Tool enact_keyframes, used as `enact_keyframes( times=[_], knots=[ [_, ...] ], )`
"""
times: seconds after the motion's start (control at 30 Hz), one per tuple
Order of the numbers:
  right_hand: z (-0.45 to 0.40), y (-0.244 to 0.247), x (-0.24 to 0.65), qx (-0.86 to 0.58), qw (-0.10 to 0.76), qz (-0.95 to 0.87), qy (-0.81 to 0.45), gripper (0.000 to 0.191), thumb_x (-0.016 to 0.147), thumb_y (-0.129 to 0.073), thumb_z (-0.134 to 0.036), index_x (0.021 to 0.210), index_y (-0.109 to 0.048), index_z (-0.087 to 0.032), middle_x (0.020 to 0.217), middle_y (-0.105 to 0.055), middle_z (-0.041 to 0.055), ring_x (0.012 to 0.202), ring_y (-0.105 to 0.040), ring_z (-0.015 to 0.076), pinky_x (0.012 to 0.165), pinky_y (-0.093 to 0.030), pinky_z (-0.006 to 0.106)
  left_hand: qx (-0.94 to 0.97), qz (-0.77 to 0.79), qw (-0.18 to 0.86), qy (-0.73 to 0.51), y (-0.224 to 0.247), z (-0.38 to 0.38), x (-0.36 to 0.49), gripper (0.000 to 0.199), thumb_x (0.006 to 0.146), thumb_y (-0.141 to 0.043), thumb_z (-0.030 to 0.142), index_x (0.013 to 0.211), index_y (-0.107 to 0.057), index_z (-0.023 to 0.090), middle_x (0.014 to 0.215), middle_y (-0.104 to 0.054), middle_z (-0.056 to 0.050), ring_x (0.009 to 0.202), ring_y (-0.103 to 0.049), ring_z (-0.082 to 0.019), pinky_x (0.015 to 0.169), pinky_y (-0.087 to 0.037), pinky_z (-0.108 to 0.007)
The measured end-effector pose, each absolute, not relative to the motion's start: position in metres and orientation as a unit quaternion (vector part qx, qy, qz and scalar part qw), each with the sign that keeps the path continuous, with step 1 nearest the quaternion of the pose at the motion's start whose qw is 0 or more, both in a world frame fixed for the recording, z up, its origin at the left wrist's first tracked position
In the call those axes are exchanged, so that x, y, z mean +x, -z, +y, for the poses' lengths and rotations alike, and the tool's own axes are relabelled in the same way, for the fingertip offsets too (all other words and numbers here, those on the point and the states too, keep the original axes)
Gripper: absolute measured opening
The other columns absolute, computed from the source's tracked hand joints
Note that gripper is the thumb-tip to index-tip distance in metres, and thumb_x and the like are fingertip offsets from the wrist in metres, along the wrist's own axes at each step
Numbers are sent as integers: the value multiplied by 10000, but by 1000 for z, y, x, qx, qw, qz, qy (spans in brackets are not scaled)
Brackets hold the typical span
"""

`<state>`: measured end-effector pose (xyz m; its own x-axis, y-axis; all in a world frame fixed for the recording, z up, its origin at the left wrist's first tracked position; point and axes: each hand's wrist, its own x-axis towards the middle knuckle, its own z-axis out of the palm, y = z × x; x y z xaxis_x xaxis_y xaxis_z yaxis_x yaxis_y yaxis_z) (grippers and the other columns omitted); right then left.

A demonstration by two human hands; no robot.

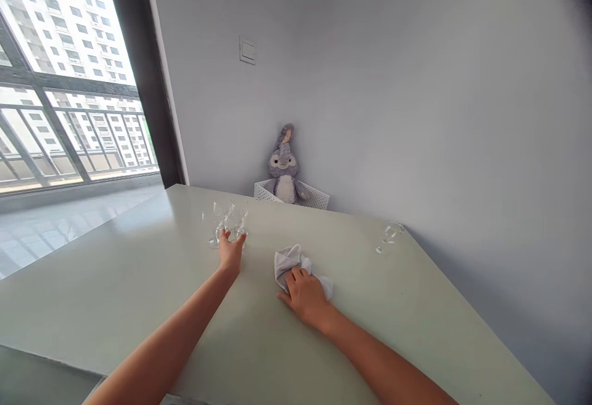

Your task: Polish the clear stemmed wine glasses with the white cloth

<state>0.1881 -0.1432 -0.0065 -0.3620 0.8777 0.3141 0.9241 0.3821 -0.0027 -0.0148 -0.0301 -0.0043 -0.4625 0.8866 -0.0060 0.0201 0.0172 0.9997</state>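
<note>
- right hand [308, 297]: fingers bent over the cloth, thumb apart; whether it grips underneath cannot be told.
- cloth [289, 260]: crumpled on the table [259, 343], under the right fingers. expect light, soft, pliable handling; hold by a bunched fold.
- left hand [232, 254]: at 10 o'clock from the cloth, thumb and finger parted at the glasses; closure cannot be told.
- glasses [235, 217]: clustered, clear, exact count unclear. treat as stiff, slippery, fragile; hold low, at the stem, clear of rims.
- single glass [391, 232]: 2 o'clock from the cloth; upright or lying cannot be told. handle likewise.
- plush toy [284, 171]: 12 o'clock, in a white basket [319, 198].
</note>
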Motion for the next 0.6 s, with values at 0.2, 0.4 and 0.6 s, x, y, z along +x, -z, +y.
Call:
enact_keyframes(
  times=[0.2, 0.4, 0.6],
  knots=[
    [-142, 2, 208, -550, 127, -826, -1, 270, 769, -400, -107, 858, -626, -225, 781, -623, 30, 603, -551, 155, 517, -377, 254, 387, 616, 368, -579, 2, -23, -7, 503, 613, -642, 413, 1040, -440, 240, 905, -519, -35, 804, -536, -167, 759, -407, -344],
    [-135, -51, 254, -542, 358, -689, -320, 222, 748, -406, -223, 734, -622, -176, 592, -564, -17, 508, -480, 111, 473, -335, 208, 423, 616, 372, -551, 1, -32, 13, 388, 644, -595, 452, 928, -484, 212, 754, -529, -1, 628, -505, -141, 622, -394, -296],
    [-139, -69, 279, -554, 477, -440, -522, 180, 677, -490, -285, 533, -431, -193, 467, -445, -42, 424, -402, 101, 414, -327, 221, 499, 590, 367, -518, -15, -47, 45, 357, 644, -593, 496, 864, -555, 217, 748, -569, -7, 650, -515, -159, 588, -358, -269]
  ],
)
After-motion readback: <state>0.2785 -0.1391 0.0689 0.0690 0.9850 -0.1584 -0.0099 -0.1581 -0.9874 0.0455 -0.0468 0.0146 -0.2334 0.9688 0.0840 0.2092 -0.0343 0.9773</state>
